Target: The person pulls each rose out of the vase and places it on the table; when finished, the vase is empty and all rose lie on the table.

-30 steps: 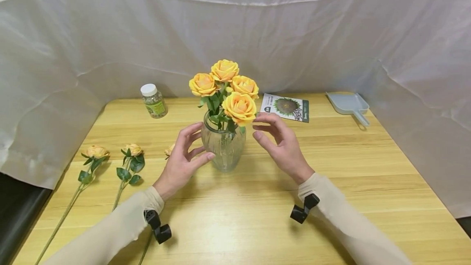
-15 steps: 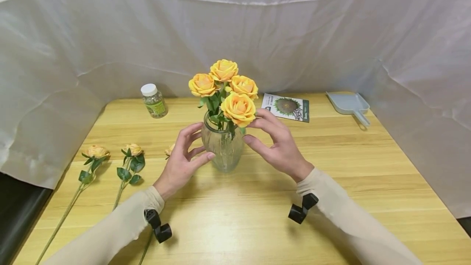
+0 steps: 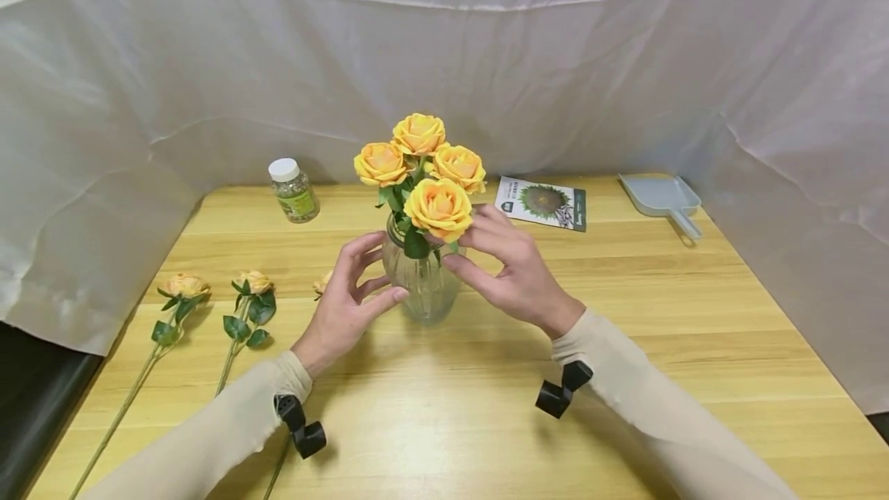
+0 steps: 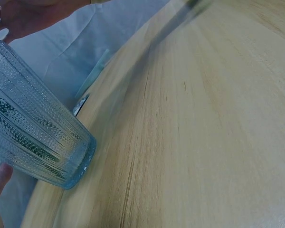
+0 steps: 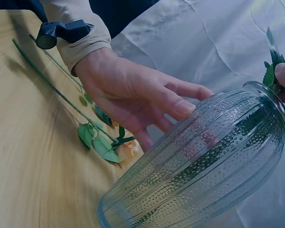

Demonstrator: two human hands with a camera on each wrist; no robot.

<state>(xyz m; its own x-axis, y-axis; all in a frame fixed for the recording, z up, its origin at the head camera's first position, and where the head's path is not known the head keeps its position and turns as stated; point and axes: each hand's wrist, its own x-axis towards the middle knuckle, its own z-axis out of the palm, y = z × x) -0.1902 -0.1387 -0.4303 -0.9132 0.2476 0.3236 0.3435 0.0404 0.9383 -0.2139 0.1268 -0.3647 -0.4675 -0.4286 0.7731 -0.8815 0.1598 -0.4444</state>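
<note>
A clear ribbed glass vase (image 3: 425,292) stands upright on the wooden table with several yellow roses (image 3: 419,133) in it. My left hand (image 3: 340,307) holds the vase's left side, thumb in front and fingers reaching behind, as the right wrist view shows. Under the front rose (image 3: 439,209), by the vase's rim, my right hand (image 3: 514,268) has its fingers and thumb at the stem and leaves, seeming to pinch them. The bloom partly hides those fingertips. In the left wrist view the right hand (image 4: 33,19) is above the vase's ribbed wall (image 4: 42,128).
Loose roses (image 3: 184,284) lie at the left of the table, one partly behind my left hand. A white-capped jar (image 3: 295,191) stands at the back left. A seed packet (image 3: 542,203) lies behind the vase to the right, with a grey-blue dustpan (image 3: 661,197) farther right.
My right hand has moved left to the vase's mouth and the front rose. That rose has shifted slightly left and down. My left hand stays at the vase.
</note>
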